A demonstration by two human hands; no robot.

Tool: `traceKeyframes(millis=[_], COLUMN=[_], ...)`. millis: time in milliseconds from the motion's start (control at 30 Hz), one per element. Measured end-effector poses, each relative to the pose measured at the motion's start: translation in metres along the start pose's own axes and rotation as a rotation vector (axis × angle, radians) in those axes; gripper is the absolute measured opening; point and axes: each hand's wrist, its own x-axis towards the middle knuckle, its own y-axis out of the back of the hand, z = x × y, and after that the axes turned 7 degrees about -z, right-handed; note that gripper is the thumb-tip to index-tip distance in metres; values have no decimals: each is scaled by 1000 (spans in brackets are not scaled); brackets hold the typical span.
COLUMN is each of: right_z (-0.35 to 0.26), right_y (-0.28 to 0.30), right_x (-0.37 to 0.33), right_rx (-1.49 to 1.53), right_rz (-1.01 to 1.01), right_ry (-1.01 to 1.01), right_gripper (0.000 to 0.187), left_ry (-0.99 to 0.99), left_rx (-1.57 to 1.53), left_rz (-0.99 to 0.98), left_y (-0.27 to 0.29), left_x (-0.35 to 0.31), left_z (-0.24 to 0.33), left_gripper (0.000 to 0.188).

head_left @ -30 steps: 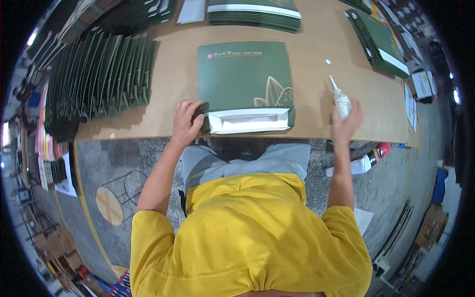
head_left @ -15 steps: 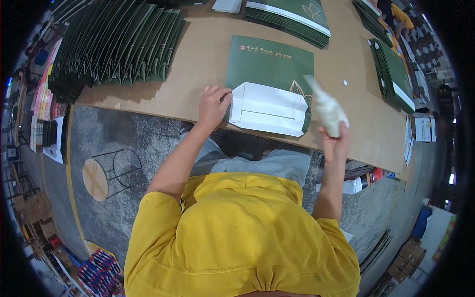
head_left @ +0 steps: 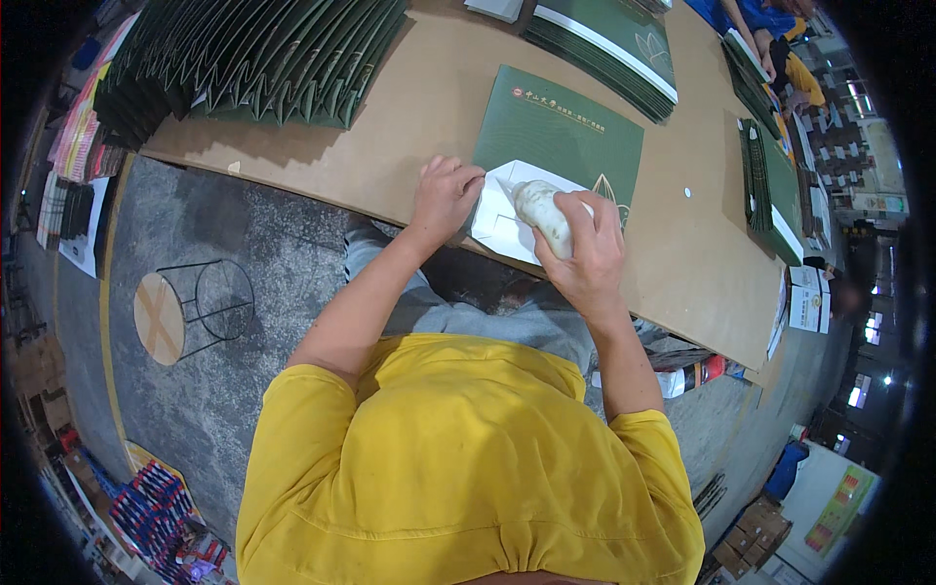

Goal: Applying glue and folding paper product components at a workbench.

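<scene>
White bottle (head_left: 542,213), frame centre, is gripped in right hand (head_left: 589,261) over green bag (head_left: 558,122); left hand (head_left: 446,201) curls at bag's edge, grip unclear.

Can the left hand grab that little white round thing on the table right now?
Probably not easily: the left hand is at the left edge of the white flap, and the right hand, holding the bottle, sits between it and the white round thing.

Two hands (head_left: 447,202) (head_left: 593,255), one squeeze bottle (head_left: 542,211), one separate green bag (head_left: 561,132), three flat green stacks (head_left: 606,51) (head_left: 749,88) (head_left: 777,190), one stool (head_left: 159,319)
</scene>
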Motion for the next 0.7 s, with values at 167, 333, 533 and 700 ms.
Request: traceKeyframes(millis=[167,333,533,700], right_z=[-3,0,10,36], right_y=[0,-4,15,64], right_x=[0,-2,-16,-54], right_rx=[-21,-16,182,176], right_rz=[-13,34,118,305], right_ry=[-16,-41,-103,-490], right_gripper=[45,43,44,48], left_ry=[-20,-16,-56,-72], left_rx=[30,41,27,89], left_rz=[-24,-19,-7,24], left_y=[2,1,-3,-3], left_x=[1,1,3,1], left_z=[0,0,0,-8], left_gripper=[12,11,11,9])
